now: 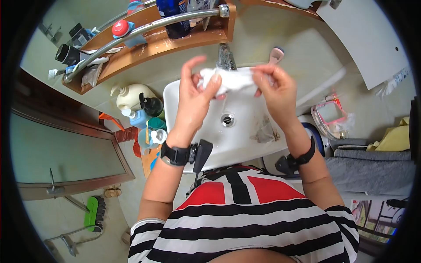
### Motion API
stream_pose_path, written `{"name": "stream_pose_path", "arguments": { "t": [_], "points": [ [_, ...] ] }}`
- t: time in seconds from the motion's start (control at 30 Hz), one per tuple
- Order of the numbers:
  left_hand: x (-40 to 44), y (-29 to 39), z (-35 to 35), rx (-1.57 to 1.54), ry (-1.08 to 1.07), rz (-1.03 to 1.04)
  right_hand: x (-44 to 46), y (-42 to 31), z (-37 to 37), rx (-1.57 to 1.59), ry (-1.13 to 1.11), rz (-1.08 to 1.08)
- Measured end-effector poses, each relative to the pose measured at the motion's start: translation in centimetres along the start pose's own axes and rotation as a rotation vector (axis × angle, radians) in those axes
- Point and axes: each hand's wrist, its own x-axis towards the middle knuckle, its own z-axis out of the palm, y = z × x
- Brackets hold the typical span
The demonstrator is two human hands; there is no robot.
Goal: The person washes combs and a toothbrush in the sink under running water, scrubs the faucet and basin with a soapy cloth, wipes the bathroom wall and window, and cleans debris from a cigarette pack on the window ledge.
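Observation:
A crumpled piece of white cloth (234,80) stretches between my two hands above the back part of the white sink (206,148). My left hand (196,94) grips its left end, thumb pressed on top and the index finger raised. At the other end, my right hand (276,85) pinches the cloth between thumb and fingers. Just behind the cloth stands the metal faucet (226,57), its lower part hidden. The drain (227,119) shows below my hands. Whether the cloth is a garment or a rag I cannot tell.
A wooden shelf (144,50) with a metal rail holds bottles and toothbrushes above the sink. Several pump bottles (138,116) crowd its left side. A pink brush (276,55) lies behind the right rim. Grey towels (368,171) hang at right; a green broom (93,212) is lower left.

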Motion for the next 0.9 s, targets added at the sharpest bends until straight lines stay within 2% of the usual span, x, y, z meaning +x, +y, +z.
{"name": "stream_pose_path", "arguments": {
  "t": [0.13, 0.2, 0.23, 0.27, 0.33, 0.4, 0.47, 0.5, 0.53, 0.57, 0.6, 0.63, 0.7, 0.8, 0.9],
  "points": [
    [2.8, 1.0, 0.4, 0.055, -0.089, 0.01, 2.9, -1.7, 1.6, 0.027, 0.067, -0.12],
    [2.7, 1.6, 0.2, 0.135, 0.001, 0.095, 3.4, -2.1, 1.6, -0.263, 0.002, -0.268],
    [2.1, 2.5, 0.4, 0.094, -0.002, 0.096, 3.1, -2.7, 1.8, -0.26, 0.025, -0.372],
    [2.6, 2.4, 0.2, 0.096, 0.002, 0.1, 3.5, -2.6, 2.0, -0.257, 0.022, -0.375],
    [3.1, 1.5, -0.1, 0.387, 0.02, 0.249, 3.6, -2.3, 2.3, -0.239, 0.053, -0.383],
    [4.0, -0.4, -0.6, 0.455, -0.034, 0.202, 4.4, -0.8, 2.4, -0.258, 0.021, -0.419],
    [4.5, -0.9, -1.0, 0.486, -0.068, 0.197, 4.4, 0.0, 2.0, -0.299, -0.176, -0.146],
    [4.7, -1.1, -1.1, 0.486, -0.069, 0.195, 4.5, 0.6, 2.0, -0.235, -0.149, -0.1],
    [4.8, -0.8, -0.8, 0.34, -0.061, 0.108, 4.8, 0.6, 2.0, -0.239, -0.148, -0.092],
    [4.7, -0.9, -0.6, 0.192, -0.054, 0.017, 5.1, 0.5, 2.0, -0.146, -0.176, -0.002],
    [4.9, -1.3, -0.4, 0.186, -0.061, 0.006, 5.5, 0.6, 2.1, -0.051, -0.199, 0.086],
    [5.6, -1.7, -0.4, 0.187, -0.015, 0.039, 6.2, 1.2, 2.3, -0.057, -0.189, 0.089],
    [7.0, -2.7, -0.2, 0.166, 0.049, 0.092, 7.5, 3.3, 2.9, -0.203, -0.069, -0.121],
    [7.7, -3.5, 0.2, 0.175, 0.122, 0.168, 8.2, 4.5, 3.2, -0.154, -0.023, -0.039],
    [6.0, -2.8, 0.0, 0.21, 0.118, 0.123, 6.7, 3.7, 2.5, -0.183, -0.05, -0.031]
  ]
}}
